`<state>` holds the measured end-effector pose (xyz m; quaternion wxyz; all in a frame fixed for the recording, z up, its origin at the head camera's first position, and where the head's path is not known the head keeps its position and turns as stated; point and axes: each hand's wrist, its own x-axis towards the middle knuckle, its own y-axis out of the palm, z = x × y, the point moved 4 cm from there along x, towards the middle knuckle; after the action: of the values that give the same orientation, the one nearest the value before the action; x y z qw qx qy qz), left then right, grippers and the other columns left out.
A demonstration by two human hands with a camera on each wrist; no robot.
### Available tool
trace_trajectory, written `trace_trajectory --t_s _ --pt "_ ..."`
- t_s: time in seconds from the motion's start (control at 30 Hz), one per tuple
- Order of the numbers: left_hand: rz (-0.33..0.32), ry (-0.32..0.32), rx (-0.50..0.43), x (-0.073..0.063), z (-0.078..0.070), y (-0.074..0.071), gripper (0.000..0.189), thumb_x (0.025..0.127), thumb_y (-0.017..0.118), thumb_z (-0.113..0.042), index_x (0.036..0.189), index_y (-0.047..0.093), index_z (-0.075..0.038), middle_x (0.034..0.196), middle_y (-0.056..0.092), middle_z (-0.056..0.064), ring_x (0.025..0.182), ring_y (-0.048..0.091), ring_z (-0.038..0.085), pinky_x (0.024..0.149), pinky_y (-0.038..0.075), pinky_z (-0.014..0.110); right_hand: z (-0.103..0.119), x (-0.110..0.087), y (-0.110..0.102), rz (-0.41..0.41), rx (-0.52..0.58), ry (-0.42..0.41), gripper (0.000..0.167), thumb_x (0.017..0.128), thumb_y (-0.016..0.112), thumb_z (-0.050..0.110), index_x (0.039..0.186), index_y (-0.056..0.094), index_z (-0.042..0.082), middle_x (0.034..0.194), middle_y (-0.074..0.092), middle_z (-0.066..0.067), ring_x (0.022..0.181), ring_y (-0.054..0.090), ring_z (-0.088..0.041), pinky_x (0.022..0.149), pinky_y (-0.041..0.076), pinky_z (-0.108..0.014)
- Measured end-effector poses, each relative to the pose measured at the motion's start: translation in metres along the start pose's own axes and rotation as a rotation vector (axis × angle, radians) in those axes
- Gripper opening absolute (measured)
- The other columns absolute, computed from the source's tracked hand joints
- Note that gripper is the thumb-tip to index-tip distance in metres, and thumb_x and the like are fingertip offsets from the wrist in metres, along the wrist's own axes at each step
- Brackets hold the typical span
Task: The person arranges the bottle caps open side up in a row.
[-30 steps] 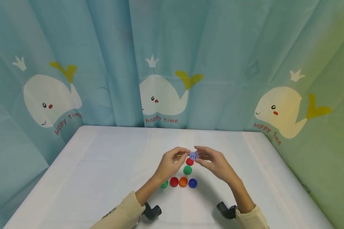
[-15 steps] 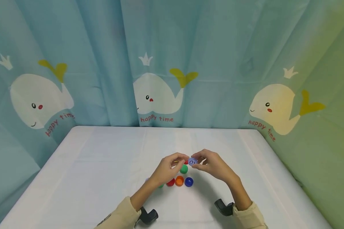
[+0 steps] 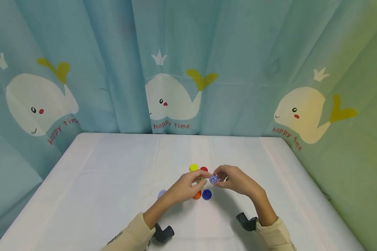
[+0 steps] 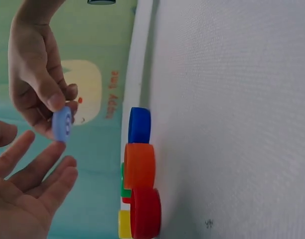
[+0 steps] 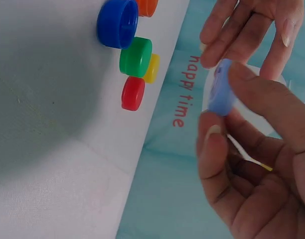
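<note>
My right hand (image 3: pixel 237 179) pinches a light blue bottle cap (image 3: pixel 214 179) between thumb and fingertips, held above the table. A ring-like mark shows on the cap's face in the head view. My left hand (image 3: pixel 183 186) is just left of it, fingers loosely spread and holding nothing. In the left wrist view, one left fingertip (image 4: pixel 59 147) meets or nearly meets the cap's edge. Below lie a yellow cap (image 3: pixel 193 167), a red cap (image 3: pixel 204 169), a green cap (image 5: pixel 135 57), an orange cap (image 3: pixel 197 194) and a blue cap (image 3: pixel 207 194). The left hand partly hides the green and orange ones.
Another light blue cap (image 3: pixel 162 193) lies left of the left forearm. A second red cap (image 4: pixel 145 213) stands by the orange one in the left wrist view. The white table (image 3: pixel 113 174) ends at a whale-print curtain (image 3: pixel 113 69).
My left hand has come down and nearer relative to the caps, uncovering the yellow cap and covering part of the green one. My right hand still pinches the light blue bottle cap.
</note>
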<state>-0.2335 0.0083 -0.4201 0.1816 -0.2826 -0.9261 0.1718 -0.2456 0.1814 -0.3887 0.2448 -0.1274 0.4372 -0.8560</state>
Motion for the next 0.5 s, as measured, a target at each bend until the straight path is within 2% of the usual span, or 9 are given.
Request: trace_trajectory --t_s 0.2,0.3,0.4,0.5 --pt "0.090 -0.019 0.067 0.003 0.000 0.004 0.029 0.095 0.043 -0.003 0.121 0.057 -0.005 0.119 0.061 0.005 0.112 0.056 0.021 0.093 0.043 0.028 0.000 0.002 0.005 0.064 -0.021 0.003 0.021 0.079 0.073 0.001 0.095 0.061 0.000 0.079 0.059 0.002 0.073 0.055 -0.011 0.064 0.049 -0.023" --pt "0.148 -0.031 0.103 0.002 0.002 0.006 0.034 0.093 0.042 0.000 0.124 0.054 -0.006 0.123 0.059 0.004 0.115 0.054 0.019 0.094 0.042 0.027 -0.001 0.002 0.009 0.084 -0.027 0.005 0.021 0.078 0.073 -0.001 0.094 0.060 0.000 0.080 0.059 0.000 0.072 0.055 -0.011 0.064 0.049 -0.023" --pt "0.206 -0.024 0.154 0.001 0.003 0.010 0.038 0.092 0.044 -0.001 0.128 0.051 -0.008 0.128 0.057 0.003 0.108 0.056 0.012 0.087 0.044 0.023 -0.002 0.001 0.013 0.104 -0.040 0.042 0.021 0.077 0.073 -0.001 0.093 0.059 0.000 0.080 0.059 0.000 0.071 0.055 -0.011 0.064 0.049 -0.023" --pt "0.243 -0.017 0.202 0.000 0.003 0.013 0.039 0.092 0.046 -0.002 0.130 0.050 -0.008 0.130 0.056 0.003 0.085 0.054 0.006 0.076 0.043 0.020 -0.004 -0.001 0.016 0.121 -0.046 0.081 0.022 0.076 0.074 -0.001 0.092 0.059 0.001 0.079 0.059 0.000 0.071 0.055 -0.011 0.064 0.048 -0.024"
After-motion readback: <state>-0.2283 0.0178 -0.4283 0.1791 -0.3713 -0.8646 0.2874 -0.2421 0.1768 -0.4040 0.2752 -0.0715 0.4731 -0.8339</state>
